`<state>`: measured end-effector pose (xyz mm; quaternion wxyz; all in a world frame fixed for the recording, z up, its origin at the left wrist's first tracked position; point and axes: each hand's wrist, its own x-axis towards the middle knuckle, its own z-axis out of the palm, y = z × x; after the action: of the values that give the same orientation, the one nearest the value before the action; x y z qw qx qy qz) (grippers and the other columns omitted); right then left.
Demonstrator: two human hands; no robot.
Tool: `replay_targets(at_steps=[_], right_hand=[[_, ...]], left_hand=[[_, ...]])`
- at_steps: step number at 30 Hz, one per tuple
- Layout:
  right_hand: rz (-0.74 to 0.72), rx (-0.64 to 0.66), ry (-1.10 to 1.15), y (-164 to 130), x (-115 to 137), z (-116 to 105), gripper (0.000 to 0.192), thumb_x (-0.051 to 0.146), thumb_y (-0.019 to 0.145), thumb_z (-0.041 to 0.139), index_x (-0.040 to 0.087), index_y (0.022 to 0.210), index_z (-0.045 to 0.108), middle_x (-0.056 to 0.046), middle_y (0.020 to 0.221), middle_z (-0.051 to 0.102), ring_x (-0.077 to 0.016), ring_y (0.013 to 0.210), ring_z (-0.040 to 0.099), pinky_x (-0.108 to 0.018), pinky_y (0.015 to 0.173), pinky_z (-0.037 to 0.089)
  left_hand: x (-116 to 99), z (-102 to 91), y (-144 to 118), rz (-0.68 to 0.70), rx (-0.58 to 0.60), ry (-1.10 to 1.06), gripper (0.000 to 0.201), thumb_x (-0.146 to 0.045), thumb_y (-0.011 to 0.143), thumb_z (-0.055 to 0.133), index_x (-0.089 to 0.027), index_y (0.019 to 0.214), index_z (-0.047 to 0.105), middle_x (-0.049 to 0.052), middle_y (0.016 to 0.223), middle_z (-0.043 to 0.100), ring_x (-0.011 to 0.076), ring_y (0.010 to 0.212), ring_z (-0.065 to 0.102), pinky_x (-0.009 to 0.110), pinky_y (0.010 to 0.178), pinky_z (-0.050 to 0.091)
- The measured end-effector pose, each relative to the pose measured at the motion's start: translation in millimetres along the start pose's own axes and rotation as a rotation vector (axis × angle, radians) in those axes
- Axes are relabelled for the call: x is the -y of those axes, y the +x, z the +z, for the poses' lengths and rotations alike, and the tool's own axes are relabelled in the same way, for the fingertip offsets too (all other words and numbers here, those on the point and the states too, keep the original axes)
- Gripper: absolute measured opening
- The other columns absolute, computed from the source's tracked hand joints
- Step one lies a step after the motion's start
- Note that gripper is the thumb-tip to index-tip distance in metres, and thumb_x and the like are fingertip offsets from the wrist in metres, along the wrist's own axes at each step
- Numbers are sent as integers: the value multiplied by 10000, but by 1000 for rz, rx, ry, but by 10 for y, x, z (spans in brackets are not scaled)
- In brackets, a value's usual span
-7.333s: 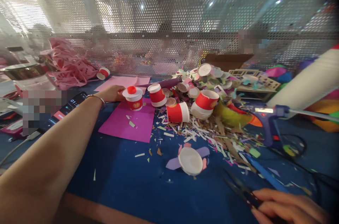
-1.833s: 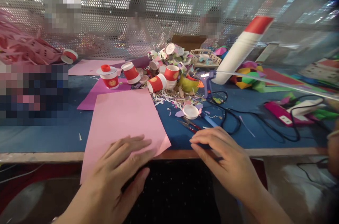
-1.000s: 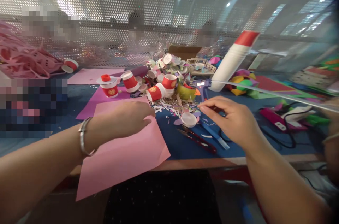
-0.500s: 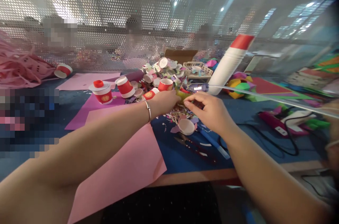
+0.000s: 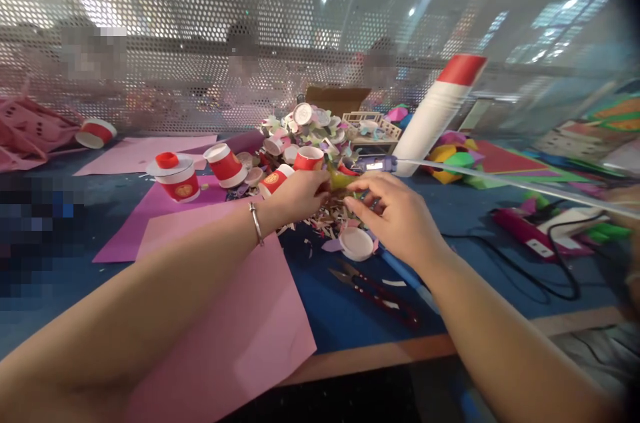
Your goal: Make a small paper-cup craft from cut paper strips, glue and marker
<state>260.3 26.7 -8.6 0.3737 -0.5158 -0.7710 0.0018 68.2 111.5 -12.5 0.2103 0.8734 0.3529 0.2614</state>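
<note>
Both hands have closed in on the scrap heap since half a second ago, when they were a little apart; now they meet over a yellow-green piece (image 5: 342, 180) at the near edge of the pile. The left hand (image 5: 296, 196) reaches in from 8 o'clock, its fingers (image 5: 320, 184) curled against that piece, though whether they pinch it cannot be told. The right hand (image 5: 399, 217) comes from 4 o'clock with fingers (image 5: 361, 195) bent and close together, tips at the same piece; how firm the grip is cannot be told either. A bracelet (image 5: 256, 223) sits on the left wrist.

The yellow-green piece lies between the two hands, at 12 o'clock from the pink sheet (image 5: 220, 316), which hangs over the desk (image 5: 320, 306) edge under the left forearm. Just at 6 o'clock of the right hand's fingertips rests a white lid with paper petals (image 5: 356, 243), and at 6 o'clock of that, red-handled scissors (image 5: 376, 289) lie flat beside a blue stick (image 5: 406, 279). Red paper cups (image 5: 226, 165) stand and tip over at 10 o'clock of the left hand, one capped cup (image 5: 173, 176) on a magenta sheet (image 5: 131, 223). A glue gun (image 5: 373, 164) sits just at 12 o'clock of the right hand, and a large white bottle with a red cap (image 5: 437, 115) leans at 1 o'clock. Black cables (image 5: 530, 276) and a pink power strip (image 5: 530, 237) lie at 3 o'clock. A perforated screen (image 5: 200, 29) backs the desk.
</note>
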Motion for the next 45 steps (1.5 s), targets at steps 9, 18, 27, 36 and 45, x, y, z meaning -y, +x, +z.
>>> replay_targets(at_steps=[9,18,27,36,45], right_hand=[[146,-115,65,6,-17,31,205,397,916,690,195,952,698,-70,881,738,-189,694,677,-327,643,541],[210,-133,75,14,7,18,260,384,933,638,216,735,622,-19,630,681,-168,540,594,-291,529,431],[279,-121,182,13,3,54,258,407,933,633,207,787,708,-41,637,735,-210,527,691,-319,515,530],[338,-168,316,-2,-7,54,201,391,908,694,216,826,747,-28,653,749,-213,535,712,-355,532,619],[319,-150,325,3,-69,81,192,377,892,707,192,891,757,-47,728,758,-199,641,705,-329,596,577]], left_hand=[[-76,246,15,-109,-101,-501,105,-183,961,561,-171,858,546,26,747,690,130,673,683,241,624,538],[-272,364,-76,-99,-95,-676,123,-211,956,595,-161,845,583,36,751,694,131,689,698,242,636,568],[-346,295,-77,-148,-202,-564,162,-161,924,598,-172,766,565,12,663,664,119,617,619,233,577,469],[-247,242,-46,-256,-225,-583,172,-115,883,634,-169,727,585,-6,577,623,112,507,575,232,493,414],[-311,323,-19,-396,-190,-937,176,-87,965,576,-143,798,578,14,689,671,100,612,665,226,614,543]])
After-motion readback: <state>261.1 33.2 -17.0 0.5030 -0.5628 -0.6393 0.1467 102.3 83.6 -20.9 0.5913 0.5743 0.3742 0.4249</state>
